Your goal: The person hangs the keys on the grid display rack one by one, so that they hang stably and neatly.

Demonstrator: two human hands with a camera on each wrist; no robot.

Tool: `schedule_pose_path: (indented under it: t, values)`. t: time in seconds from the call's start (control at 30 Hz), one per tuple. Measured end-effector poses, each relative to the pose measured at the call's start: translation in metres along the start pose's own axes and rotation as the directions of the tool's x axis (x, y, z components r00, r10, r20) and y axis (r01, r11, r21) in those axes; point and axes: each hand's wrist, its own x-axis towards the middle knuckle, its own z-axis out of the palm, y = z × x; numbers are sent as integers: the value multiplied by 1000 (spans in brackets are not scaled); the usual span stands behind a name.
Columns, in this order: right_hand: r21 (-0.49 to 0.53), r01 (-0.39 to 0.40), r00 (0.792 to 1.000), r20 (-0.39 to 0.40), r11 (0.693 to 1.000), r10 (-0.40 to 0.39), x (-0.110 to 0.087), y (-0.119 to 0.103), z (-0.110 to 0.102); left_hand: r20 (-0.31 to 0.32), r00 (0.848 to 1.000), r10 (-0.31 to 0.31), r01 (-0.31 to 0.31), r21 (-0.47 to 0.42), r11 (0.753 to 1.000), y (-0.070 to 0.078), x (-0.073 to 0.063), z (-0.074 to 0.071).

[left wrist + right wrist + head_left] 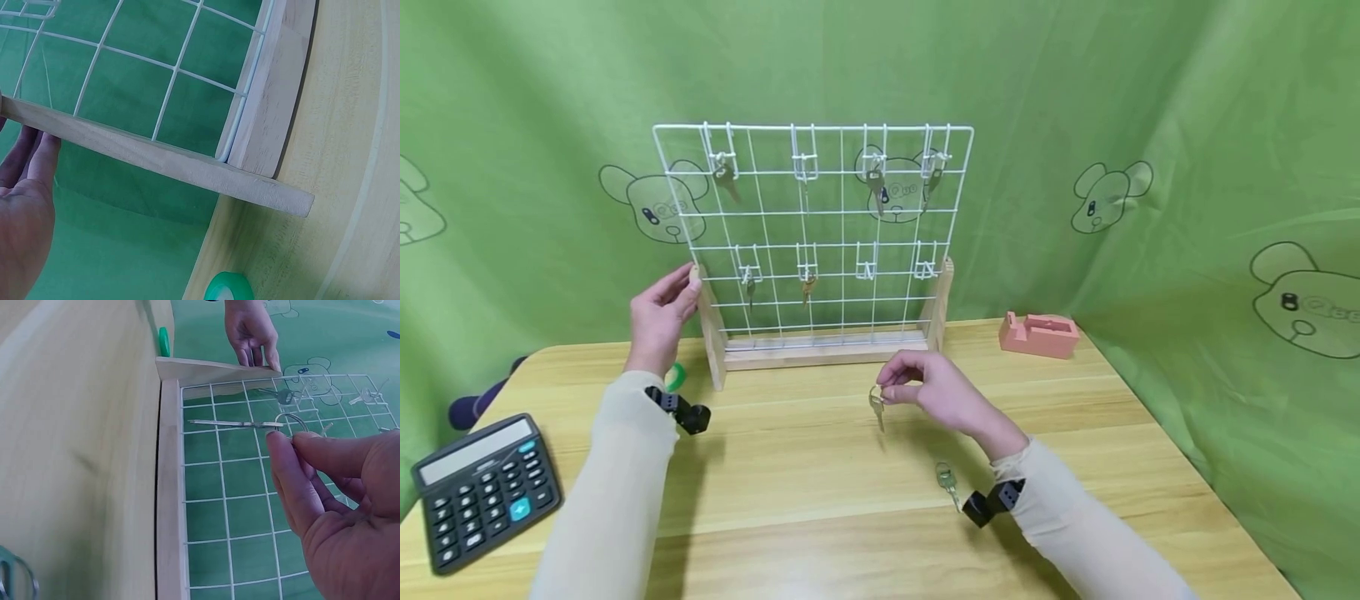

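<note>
My right hand [936, 392] pinches a key [877, 407] by its metal ring [292, 419] between thumb and index finger, above the table in front of the rack. My left hand [658, 321] grips the top of the rack's left wooden upright [156, 159]. The white wire grid rack [842, 229] leans back and carries two rows of hooks. Keys hang along the upper row, such as one key [876, 183] right of centre. Below, a key [749, 287] and a brass-coloured key [808, 287] hang at left; two hooks [866, 268] at right bear none.
Another key [948, 483] with a ring lies on the wooden table [820, 533] near my right wrist. A pink tape dispenser [1039, 336] stands at the back right. At left are a calculator [486, 492] and a green tape roll [676, 377]. A green curtain [1037, 83] hangs behind.
</note>
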Motion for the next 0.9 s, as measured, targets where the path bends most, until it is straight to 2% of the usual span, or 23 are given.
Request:
schedule_pose_path:
  t: [0.23,0.43,0.9]
  values:
    - [29,-15,999,-50,999,16,9,-11,-7,-6,1000,-8,8,2,1000,0,-1,1]
    - [37,-16,997,-74,999,19,18,-13,-15,-4,1000,-9,9,-13,1000,0,-1,1]
    - [42,3,988,-154,999,3,46,-20,-26,-5,1000,5,-5,18,1000,-1,1,1]
